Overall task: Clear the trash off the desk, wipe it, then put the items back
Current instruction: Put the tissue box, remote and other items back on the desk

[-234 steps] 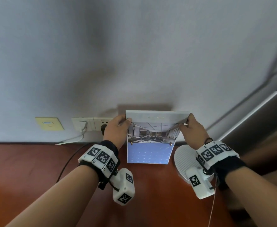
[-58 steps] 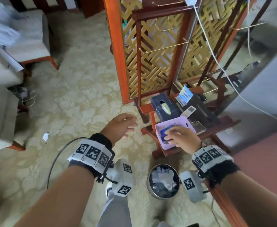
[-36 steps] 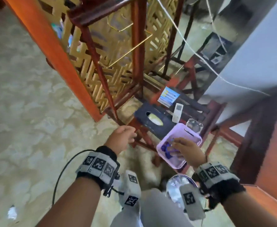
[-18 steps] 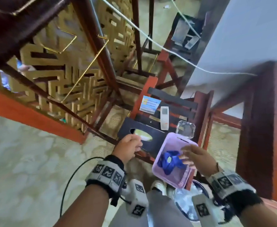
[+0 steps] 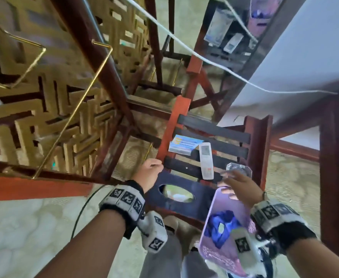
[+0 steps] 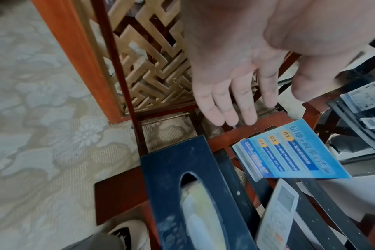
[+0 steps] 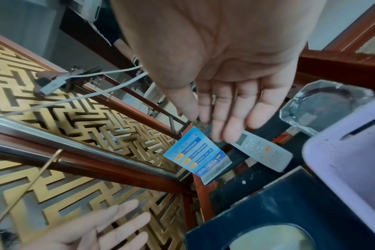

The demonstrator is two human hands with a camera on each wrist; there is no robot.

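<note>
Both hands are open and hold nothing: the left hand hovers over the tissue box, the right hand over the remote, both lying on the rack, probably to carry them back to the desk.

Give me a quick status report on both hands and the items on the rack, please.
Left hand open, over tissue box. Right hand open, above remote. Purple basket, ashtray close beside. Nothing gripped.

wrists: black bands with white tag blocks | white tagged camera pods below | legs: grey trousers
</note>
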